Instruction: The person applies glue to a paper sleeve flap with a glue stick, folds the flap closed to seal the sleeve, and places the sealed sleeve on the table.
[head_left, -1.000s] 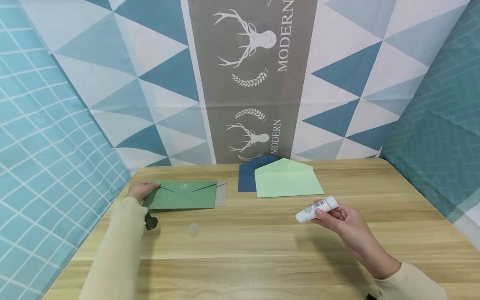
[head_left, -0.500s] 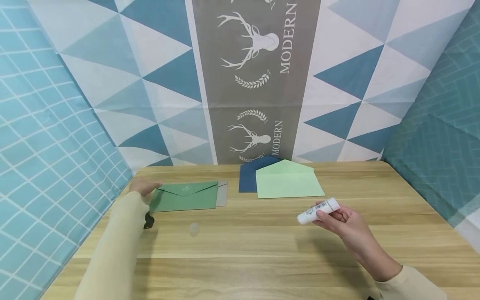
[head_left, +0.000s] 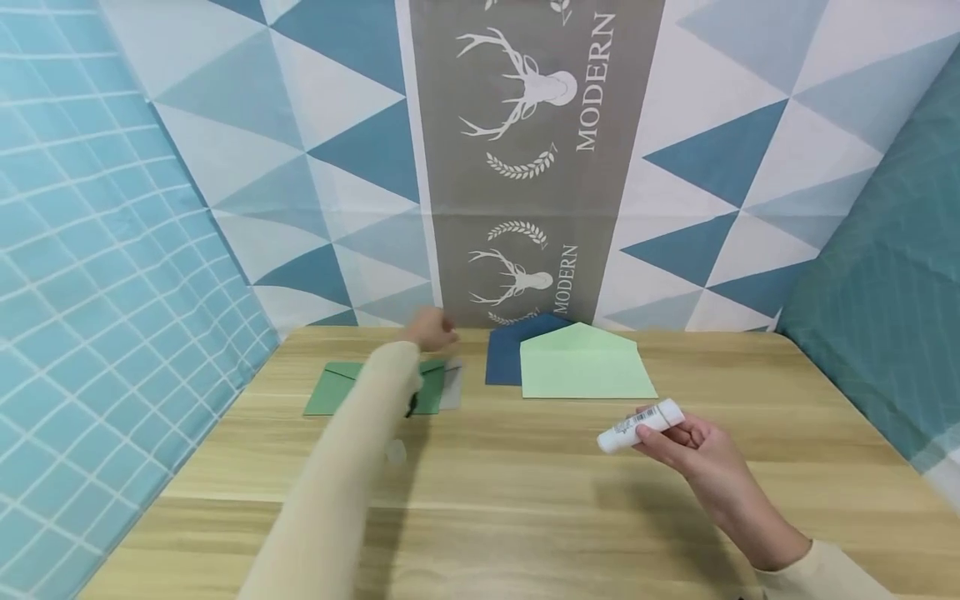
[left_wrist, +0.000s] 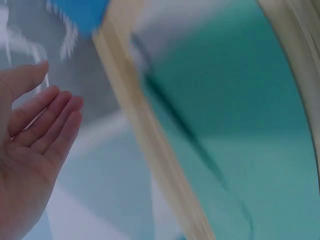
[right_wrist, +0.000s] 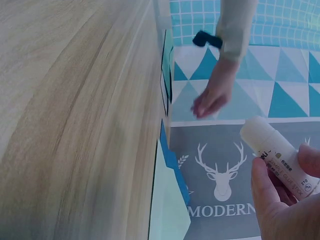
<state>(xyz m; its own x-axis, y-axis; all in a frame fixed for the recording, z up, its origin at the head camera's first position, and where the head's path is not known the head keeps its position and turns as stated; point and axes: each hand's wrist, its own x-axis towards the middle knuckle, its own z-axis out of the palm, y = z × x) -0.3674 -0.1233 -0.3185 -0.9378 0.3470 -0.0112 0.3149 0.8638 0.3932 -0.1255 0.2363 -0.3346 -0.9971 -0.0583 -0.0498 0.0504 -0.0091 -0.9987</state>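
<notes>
My right hand (head_left: 697,457) holds a white glue stick (head_left: 641,427) above the table; the right wrist view shows its printed label. My left hand (head_left: 432,330) is in the air at the back of the table, its fingers loosely bent with nothing between them in the left wrist view. Below that arm lies a dark green envelope (head_left: 326,398), partly covered by the sleeve. A grey envelope (head_left: 452,388) peeks out from under its right end. Right of the left hand are a navy envelope (head_left: 503,360) and, overlapping it, a mint green envelope (head_left: 588,372) with its flap up.
A small round translucent disc (head_left: 396,452) lies on the wooden table (head_left: 525,500) beside the left sleeve. Patterned cloth (head_left: 360,167) hangs behind the table's back edge, with more cloth at both sides.
My left hand has let go of the dark green envelope's left end and moved right, above the envelopes. The right hand keeps the glue stick nearly in place. The head view has shifted slightly.
</notes>
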